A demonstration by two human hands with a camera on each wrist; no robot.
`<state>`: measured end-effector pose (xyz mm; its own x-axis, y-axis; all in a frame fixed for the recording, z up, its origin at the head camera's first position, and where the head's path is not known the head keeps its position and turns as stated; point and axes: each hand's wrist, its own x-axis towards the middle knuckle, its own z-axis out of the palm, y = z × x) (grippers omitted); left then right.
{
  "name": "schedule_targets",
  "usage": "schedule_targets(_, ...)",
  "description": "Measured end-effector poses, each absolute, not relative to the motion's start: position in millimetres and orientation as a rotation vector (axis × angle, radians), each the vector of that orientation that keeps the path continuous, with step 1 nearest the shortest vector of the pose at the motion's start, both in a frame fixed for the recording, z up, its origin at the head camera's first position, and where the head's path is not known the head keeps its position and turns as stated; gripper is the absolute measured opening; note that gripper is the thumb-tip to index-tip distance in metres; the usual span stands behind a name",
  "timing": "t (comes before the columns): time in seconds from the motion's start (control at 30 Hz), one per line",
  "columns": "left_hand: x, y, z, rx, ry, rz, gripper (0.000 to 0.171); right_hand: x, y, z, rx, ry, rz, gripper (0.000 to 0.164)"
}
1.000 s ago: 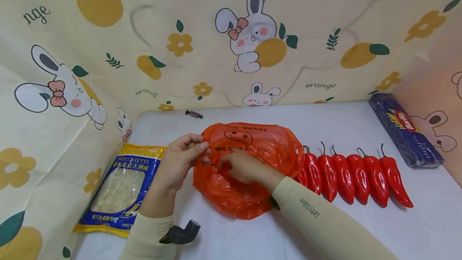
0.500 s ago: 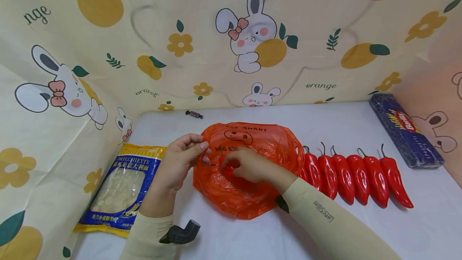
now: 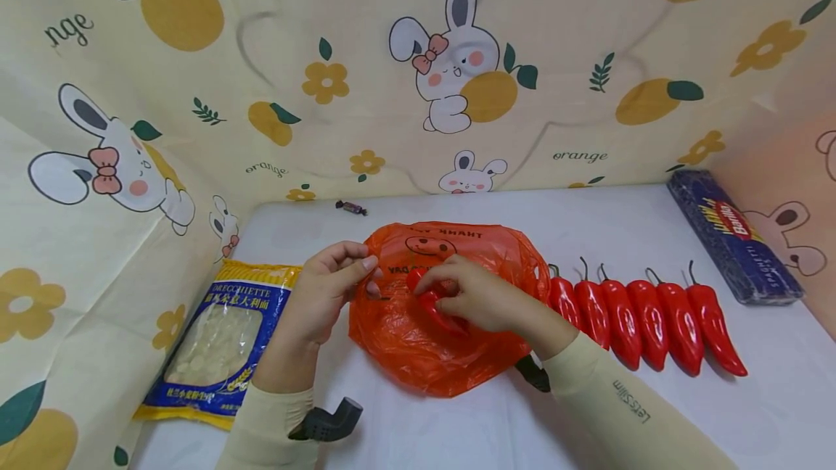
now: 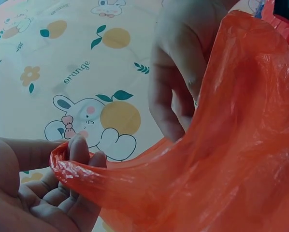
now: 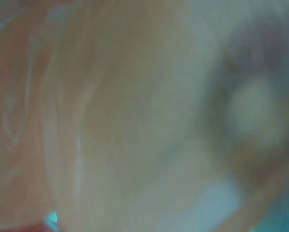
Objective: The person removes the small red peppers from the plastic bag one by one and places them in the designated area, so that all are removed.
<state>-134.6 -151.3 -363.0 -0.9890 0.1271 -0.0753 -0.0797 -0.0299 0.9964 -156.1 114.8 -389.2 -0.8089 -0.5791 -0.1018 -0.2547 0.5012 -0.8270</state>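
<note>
My left hand (image 3: 336, 285) pinches the gathered rim of a thin red plastic bag (image 3: 405, 361) in the head view. The left wrist view shows the bag's edge (image 4: 77, 174) caught between thumb and fingers. Over the bag, my right hand (image 3: 480, 296) holds a glossy red chili pepper (image 3: 447, 319) at the bag's mouth. Part of the pepper is covered by the fingers. In the left wrist view the right hand (image 4: 176, 67) reaches down behind the bag's edge, its fingertips hidden. The right wrist view is mostly blurred.
Several red chili peppers (image 3: 620, 318) lie in a row right of the bag. A blue spaghetti pack (image 3: 734, 238) stands at the far right. On the left lies a blue and yellow orecchiette bag (image 3: 215, 343). A small wrapped candy (image 3: 351, 207) is at the back.
My right hand has moved to the right and slightly up, with the red chili pepper showing more clearly in it. The left hand has stayed in place on the bag.
</note>
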Motion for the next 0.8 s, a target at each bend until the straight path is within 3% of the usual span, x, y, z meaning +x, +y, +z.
schedule_targets(0.57,-135,-150,-363,0.072,2.081,2.173,0.011,-135,168,-387,-0.743,2.355,-1.523,0.029)
schedule_targets(0.8,-135,-150,-365,0.079,2.091,2.172,0.011,-131,191,-385,-0.621,2.259,-1.683,0.038)
